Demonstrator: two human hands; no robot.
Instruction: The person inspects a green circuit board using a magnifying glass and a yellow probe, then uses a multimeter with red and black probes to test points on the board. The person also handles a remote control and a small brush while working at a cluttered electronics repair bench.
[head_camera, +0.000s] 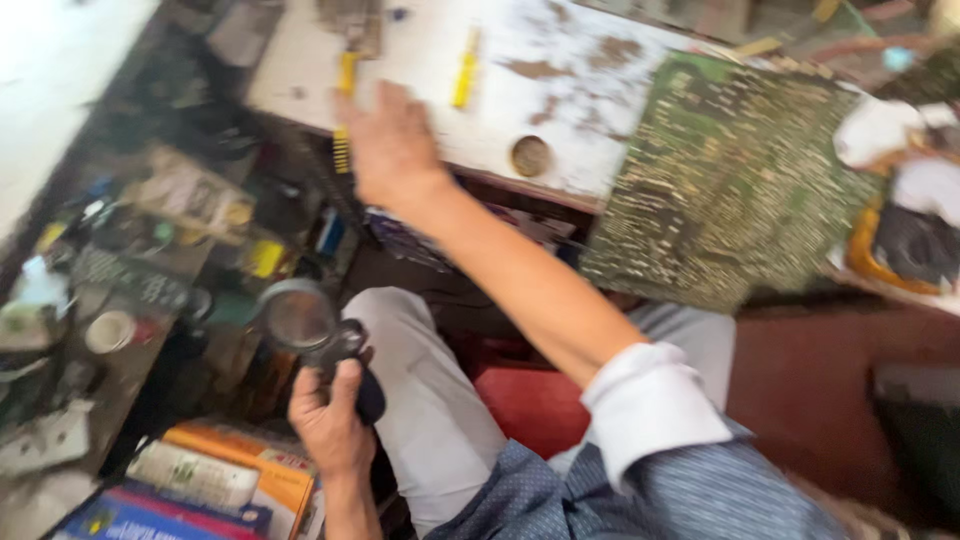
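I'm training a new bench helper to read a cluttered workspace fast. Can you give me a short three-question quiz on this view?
1. True or false: the left hand holds a magnifying glass by its dark handle.
2. What is the right hand nearest to? A) the green circuit board B) a yellow-handled tool at the edge of the white worktop C) the red seat
3. Fill in: the circuit board lies partly on the worktop and hangs over its ____ edge.

Key
1. True.
2. B; the blur hides whether the fingers touch it.
3. Near (the edge toward the person).
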